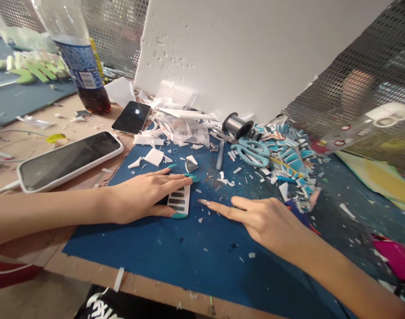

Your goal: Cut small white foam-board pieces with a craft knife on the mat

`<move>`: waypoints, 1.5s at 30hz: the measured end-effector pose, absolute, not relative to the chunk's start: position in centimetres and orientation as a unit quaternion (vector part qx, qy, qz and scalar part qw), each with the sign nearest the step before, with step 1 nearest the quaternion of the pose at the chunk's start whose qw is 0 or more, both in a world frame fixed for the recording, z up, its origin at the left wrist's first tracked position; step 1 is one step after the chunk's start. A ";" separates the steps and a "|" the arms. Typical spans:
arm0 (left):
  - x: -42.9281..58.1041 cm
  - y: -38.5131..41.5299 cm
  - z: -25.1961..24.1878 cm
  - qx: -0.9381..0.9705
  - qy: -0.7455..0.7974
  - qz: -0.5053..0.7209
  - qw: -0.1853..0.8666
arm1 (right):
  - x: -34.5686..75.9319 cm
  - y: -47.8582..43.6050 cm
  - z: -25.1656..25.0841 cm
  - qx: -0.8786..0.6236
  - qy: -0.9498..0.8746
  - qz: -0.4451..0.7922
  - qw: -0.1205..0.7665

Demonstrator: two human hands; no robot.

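My left hand [145, 195] rests on the blue mat [149, 252], palm down. Its thumb and fingers span a small flat white piece with dark slots [178, 199], holding it against the mat; part of the piece is hidden under the hand. To the right, my right hand [265, 219] hovers over or touches the mat, which I cannot tell. Its index finger is stretched toward the slotted piece, a short gap away, while the finger beside it is bent. The thumb is hidden, and nothing shows in this hand. Small white scraps [200, 219] lie between the hands.
Behind the hands are light-blue scissors [252, 153], a wire spool [237, 125], a grey stick [220, 155] and heaped blue-white scraps [289, 146]. Two phones [72, 161] [131, 117] and a cola bottle [85, 75] stand left. A white foam board [242, 53] rises behind.
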State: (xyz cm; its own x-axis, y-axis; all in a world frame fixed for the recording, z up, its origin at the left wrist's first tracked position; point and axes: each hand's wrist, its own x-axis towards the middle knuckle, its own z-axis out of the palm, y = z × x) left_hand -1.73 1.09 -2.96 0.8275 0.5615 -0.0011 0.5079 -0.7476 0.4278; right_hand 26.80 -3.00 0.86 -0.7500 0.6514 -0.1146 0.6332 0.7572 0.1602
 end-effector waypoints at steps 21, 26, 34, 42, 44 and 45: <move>-2.8 0.2 -3.7 0.894 0.261 0.356 0.072 | 18.3 -3.7 -1.0 0.483 0.479 -0.668 -0.300; -2.8 0.2 -3.6 0.889 0.278 0.357 0.069 | 17.1 -3.4 -1.5 0.503 0.475 -0.634 -0.346; -2.5 0.2 -3.3 0.911 0.276 0.302 0.044 | 17.7 -3.2 -1.4 0.523 0.513 -0.565 -0.381; -2.4 0.1 -3.5 0.905 0.296 0.306 0.012 | 18.1 -3.2 -1.3 0.548 0.553 -0.521 -0.351; -2.5 0.2 -3.4 0.903 0.297 0.310 0.002 | 18.1 -3.1 -1.1 0.552 0.558 -0.512 -0.350; -2.5 0.2 -3.4 0.903 0.298 0.309 0.001 | 18.2 -3.1 -1.1 0.551 0.561 -0.508 -0.352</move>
State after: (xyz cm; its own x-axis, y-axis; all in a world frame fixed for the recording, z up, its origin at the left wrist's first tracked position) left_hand -2.51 0.18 -3.43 0.6310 0.5383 0.5586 0.5374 -0.8226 0.1856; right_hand 18.20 -3.06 -1.06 -0.1463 0.9754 -0.1650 0.2605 -0.1229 -0.9576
